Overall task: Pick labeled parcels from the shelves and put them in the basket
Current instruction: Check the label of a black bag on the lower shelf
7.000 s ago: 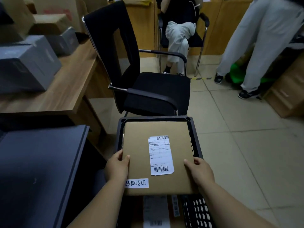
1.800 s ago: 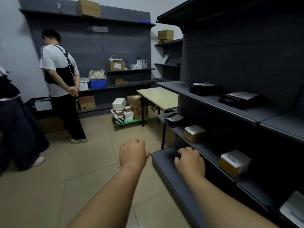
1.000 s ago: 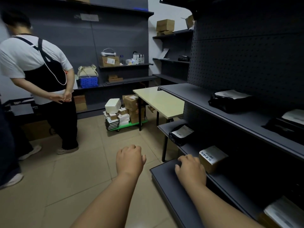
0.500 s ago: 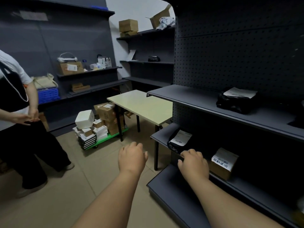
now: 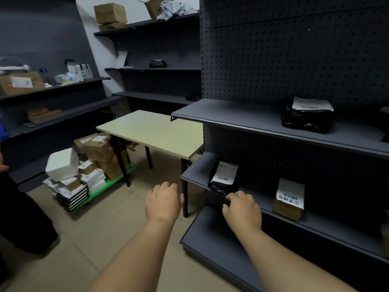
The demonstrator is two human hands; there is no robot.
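Dark shelves now fill the right, nearer than a moment ago, so picking can begin. Both hands are empty with fingers loosely curled: right hand just before the black parcel, left hand over the floor. A brown box sits near; no basket shows.

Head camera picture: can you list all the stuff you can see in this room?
black bag parcel: one, black with white label, lower right shelf
brown box: one, brown with handwritten white label, same shelf, further right
black parcel: one, black with white label, upper right shelf
table: one, pale yellow, beside the shelving
green trolley: one, green, on the floor, stacked with brown and white boxes
cardboard boxes: several, brown, top back shelf
left hand: one, empty, fingers loosely curled
right hand: one, empty, near the lower shelf edge
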